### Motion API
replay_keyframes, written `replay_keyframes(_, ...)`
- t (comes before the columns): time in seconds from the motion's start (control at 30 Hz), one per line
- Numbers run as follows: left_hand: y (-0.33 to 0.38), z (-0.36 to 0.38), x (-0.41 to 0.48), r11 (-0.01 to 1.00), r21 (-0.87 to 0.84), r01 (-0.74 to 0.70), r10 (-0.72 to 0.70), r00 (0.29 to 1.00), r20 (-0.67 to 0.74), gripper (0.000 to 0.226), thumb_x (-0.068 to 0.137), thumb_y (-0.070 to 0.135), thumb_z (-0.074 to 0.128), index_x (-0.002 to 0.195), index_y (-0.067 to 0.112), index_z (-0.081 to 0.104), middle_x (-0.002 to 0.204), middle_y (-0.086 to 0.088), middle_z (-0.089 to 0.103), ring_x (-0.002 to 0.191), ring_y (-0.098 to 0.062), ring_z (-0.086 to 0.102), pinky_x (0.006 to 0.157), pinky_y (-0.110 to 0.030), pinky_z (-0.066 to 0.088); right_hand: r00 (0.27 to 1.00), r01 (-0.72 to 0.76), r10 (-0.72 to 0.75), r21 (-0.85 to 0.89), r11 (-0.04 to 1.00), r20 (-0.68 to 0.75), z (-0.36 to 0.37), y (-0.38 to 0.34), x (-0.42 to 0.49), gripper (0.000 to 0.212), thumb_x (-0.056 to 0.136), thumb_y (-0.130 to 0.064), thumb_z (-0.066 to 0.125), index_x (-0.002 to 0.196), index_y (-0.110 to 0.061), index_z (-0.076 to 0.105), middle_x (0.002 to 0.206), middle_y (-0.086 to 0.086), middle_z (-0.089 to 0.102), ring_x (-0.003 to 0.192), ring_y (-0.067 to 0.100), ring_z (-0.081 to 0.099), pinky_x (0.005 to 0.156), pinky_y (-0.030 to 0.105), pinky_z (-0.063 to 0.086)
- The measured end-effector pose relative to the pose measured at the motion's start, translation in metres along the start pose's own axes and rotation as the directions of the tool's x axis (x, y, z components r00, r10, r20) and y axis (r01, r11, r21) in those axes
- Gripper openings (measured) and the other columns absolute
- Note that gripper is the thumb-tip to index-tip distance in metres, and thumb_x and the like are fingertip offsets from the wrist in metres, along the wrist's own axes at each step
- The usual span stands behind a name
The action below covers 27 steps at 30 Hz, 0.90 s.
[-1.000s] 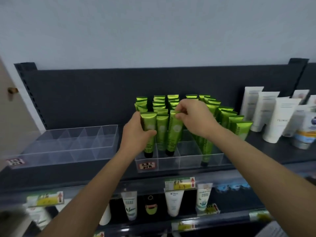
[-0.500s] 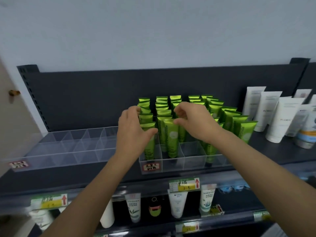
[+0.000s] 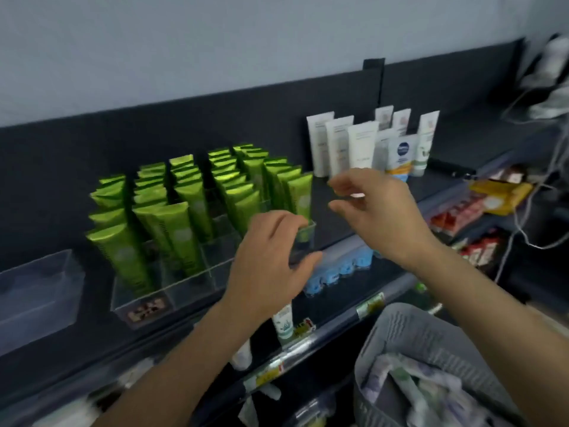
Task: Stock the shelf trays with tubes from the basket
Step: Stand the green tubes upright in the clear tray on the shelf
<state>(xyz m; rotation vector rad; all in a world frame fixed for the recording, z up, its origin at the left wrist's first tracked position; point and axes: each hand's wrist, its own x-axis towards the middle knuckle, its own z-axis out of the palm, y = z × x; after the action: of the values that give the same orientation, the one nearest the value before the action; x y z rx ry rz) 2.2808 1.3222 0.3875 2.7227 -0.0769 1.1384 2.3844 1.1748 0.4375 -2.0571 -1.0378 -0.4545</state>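
Now that the green tubes [image 3: 184,217] are standing free, the left hand [image 3: 271,257] and right hand [image 3: 378,211] are withdrawing, empty and half-open, toward the lower-right basket [image 3: 397,322].

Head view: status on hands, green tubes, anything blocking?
Left hand open, empty, before clear tray. Right hand open, empty. Green tubes stand in tray; basket lower right. Nothing blocking.

The shelf [image 3: 443,180] bears a clear tray [image 3: 191,285] of green tubes [image 3: 184,229], a second tray [image 3: 40,291], and white tubes [image 3: 363,146].
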Motion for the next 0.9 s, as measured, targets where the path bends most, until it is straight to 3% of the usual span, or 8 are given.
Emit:
replay_keyframes(0.07,0.02,0.033,-0.003,0.995,-0.057,-0.085,0.087,0.995,0.043,0.038,0.082,0.04,0.057,0.101,0.007,0.061,0.101,-0.008,0.06,0.096,-0.021,0.051,0.082,-0.026,0.04,0.994,-0.101,0.101,-0.006,0.995,-0.034,-0.013,0.03,-0.025,0.026,0.083,-0.011,0.069,0.109,-0.008,0.066,0.101,0.007,0.068,0.09,0.012,0.062,0.084,0.025,0.05)
replay_keyframes(0.2,0.059,0.105,-0.021,0.97,-0.198,-0.139,0.174,0.969,0.175,0.036,0.083,0.04,0.056,0.1,0.008,0.063,0.097,-0.008,0.061,0.093,-0.02,0.053,0.078,-0.03,0.047,0.951,-0.309,0.309,-0.046,0.95,-0.018,-0.028,0.096,-0.083,0.023,0.084,-0.011,0.067,0.107,-0.007,0.066,0.102,0.009,0.069,0.093,0.018,0.065,0.086,0.035,0.053)
replay_keyframes(0.4,0.093,0.195,-0.051,0.947,-0.284,-0.151,0.271,0.849,0.453,0.032,0.083,0.038,0.059,0.099,0.011,0.061,0.093,-0.005,0.059,0.088,-0.024,0.058,0.069,-0.033,0.052,0.833,-0.539,0.55,-0.14,0.831,0.059,-0.029,0.173,-0.166,0.025,0.084,-0.006,0.065,0.109,-0.005,0.066,0.105,0.012,0.068,0.093,0.024,0.066,0.085,0.034,0.053)
replay_keyframes(0.53,0.106,0.251,-0.075,0.947,-0.303,-0.105,0.271,0.765,0.584,0.026,0.079,0.032,0.068,0.092,0.011,0.06,0.089,-0.004,0.058,0.085,-0.026,0.058,0.065,-0.035,0.052,0.636,-0.698,0.751,-0.281,0.659,0.18,-0.02,0.233,-0.228,0.025,0.086,-0.009,0.062,0.111,-0.004,0.065,0.11,0.014,0.067,0.098,0.029,0.063,0.084,0.032,0.047)
replay_keyframes(0.67,0.11,0.297,-0.106,0.963,-0.269,-0.03,0.218,0.677,0.703,0.027,0.075,0.026,0.075,0.096,0.011,0.064,0.09,-0.005,0.062,0.086,-0.026,0.061,0.064,-0.033,0.052,0.334,-0.757,0.898,-0.486,0.436,0.286,-0.009,0.28,-0.285,0.024,0.089,-0.009,0.053,0.11,-0.005,0.064,0.114,0.016,0.065,0.107,0.031,0.06,0.077,0.028,0.039)
replay_keyframes(0.73,0.11,0.318,-0.117,0.976,-0.218,0.013,0.162,0.628,0.762,0.025,0.079,0.022,0.07,0.1,0.009,0.065,0.098,-0.007,0.061,0.092,-0.027,0.06,0.071,-0.034,0.05,0.212,-0.751,0.927,-0.555,0.357,0.31,0.003,0.296,-0.305,0.029,0.092,-0.008,0.047,0.119,-0.003,0.058,0.121,0.018,0.061,0.112,0.032,0.057,0.085,0.029,0.042)
replay_keyframes(0.83,0.106,0.348,-0.132,0.993,-0.087,0.076,0.034,0.525,0.85,0.028,0.086,0.024,0.062,0.11,0.01,0.061,0.112,-0.008,0.056,0.104,-0.027,0.055,0.084,-0.035,0.047,0.127,-0.669,0.939,-0.671,0.319,0.32,0.027,0.308,-0.318,0.029,0.093,-0.004,0.044,0.119,-0.002,0.057,0.12,0.015,0.06,0.111,0.031,0.058,0.089,0.034,0.047)
replay_keyframes(0.9,0.103,0.364,-0.138,0.995,-0.024,0.093,-0.023,0.471,0.882,0.03,0.087,0.024,0.06,0.113,0.009,0.06,0.116,-0.01,0.054,0.106,-0.027,0.055,0.086,-0.036,0.047,0.154,-0.633,0.95,-0.71,0.307,0.273,0.037,0.315,-0.319,0.029,0.089,0.0,0.048,0.116,-0.006,0.059,0.119,0.013,0.059,0.109,0.031,0.059,0.085,0.038,0.051)
